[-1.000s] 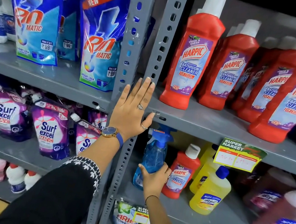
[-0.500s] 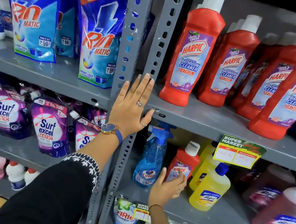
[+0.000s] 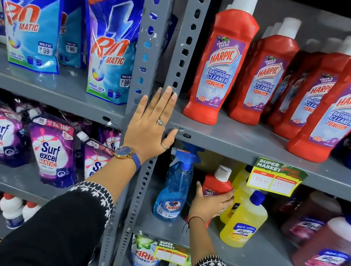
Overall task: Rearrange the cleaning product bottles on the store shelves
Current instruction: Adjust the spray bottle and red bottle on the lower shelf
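My right hand (image 3: pixel 209 203) is wrapped around a small red Harpic bottle (image 3: pixel 218 181) with a white cap on the middle right shelf. A blue Colin spray bottle (image 3: pixel 173 187) stands just left of it, free of my hand. A yellow bottle with a blue cap (image 3: pixel 244 220) stands just right, with another yellow one behind. My left hand (image 3: pixel 151 127) lies flat, fingers spread, against the grey shelf upright (image 3: pixel 158 27) and holds nothing. Large red Harpic bottles (image 3: pixel 222 64) line the shelf above.
Blue Rin pouches (image 3: pixel 112 43) and purple Surf Excel pouches (image 3: pixel 53 148) fill the left bay. Brownish bottles (image 3: pixel 331 245) stand at the right of the middle shelf. A yellow price tag (image 3: pixel 275 177) hangs from the shelf edge above. Ariel pouches (image 3: pixel 143 258) sit below.
My right hand let go of the blue spray bottle, moved right and closed on the small red Harpic bottle. My left hand stayed on the upright.
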Motion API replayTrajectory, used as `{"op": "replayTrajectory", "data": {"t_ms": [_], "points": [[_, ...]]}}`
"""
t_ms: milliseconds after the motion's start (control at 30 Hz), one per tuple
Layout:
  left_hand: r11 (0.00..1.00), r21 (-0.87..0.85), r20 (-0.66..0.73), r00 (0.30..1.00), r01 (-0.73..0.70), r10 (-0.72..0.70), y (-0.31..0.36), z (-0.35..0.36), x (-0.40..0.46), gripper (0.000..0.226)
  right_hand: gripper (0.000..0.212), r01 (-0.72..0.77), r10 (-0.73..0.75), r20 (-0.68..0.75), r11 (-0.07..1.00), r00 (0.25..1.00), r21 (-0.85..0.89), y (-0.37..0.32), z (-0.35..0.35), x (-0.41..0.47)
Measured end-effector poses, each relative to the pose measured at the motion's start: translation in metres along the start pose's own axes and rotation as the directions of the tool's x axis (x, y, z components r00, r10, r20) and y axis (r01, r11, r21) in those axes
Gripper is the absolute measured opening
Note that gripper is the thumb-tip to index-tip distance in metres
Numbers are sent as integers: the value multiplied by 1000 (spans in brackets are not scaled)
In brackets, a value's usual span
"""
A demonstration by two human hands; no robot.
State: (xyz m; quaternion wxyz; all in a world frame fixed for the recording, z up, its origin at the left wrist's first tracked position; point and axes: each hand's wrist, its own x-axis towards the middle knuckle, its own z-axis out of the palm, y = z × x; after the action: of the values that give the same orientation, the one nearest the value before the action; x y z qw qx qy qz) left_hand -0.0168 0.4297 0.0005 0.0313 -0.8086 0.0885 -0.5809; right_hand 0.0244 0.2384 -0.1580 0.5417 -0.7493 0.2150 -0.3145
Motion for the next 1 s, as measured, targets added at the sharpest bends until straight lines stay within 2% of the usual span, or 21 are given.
{"op": "replayTrajectory", "data": {"t_ms": [133, 300, 567, 733, 1000], "points": [[1000, -6, -5, 1000, -4, 4, 0, 0, 0, 73, 99, 2, -3, 25, 999, 1000, 37, 1, -2, 8], [1000, -13, -11, 1000, -2, 2, -1, 1, 0, 75, 89, 50, -54, 18, 983, 998, 174, 6, -17, -2], [1000, 3, -10, 1000, 1, -1, 1, -1, 0, 75, 87, 144, -192, 159, 952, 968, 272, -4, -51, -33], [1000, 9, 10, 1000, 9, -9, 1, -3, 0, 75, 90, 201, -278, 212, 924, 937, 324, -38, -70, -46], [1000, -16, 40, 999, 22, -21, 1, -3, 2, 75, 90, 283, -397, 170, 841, 902, 462, -123, -106, -49]]}}
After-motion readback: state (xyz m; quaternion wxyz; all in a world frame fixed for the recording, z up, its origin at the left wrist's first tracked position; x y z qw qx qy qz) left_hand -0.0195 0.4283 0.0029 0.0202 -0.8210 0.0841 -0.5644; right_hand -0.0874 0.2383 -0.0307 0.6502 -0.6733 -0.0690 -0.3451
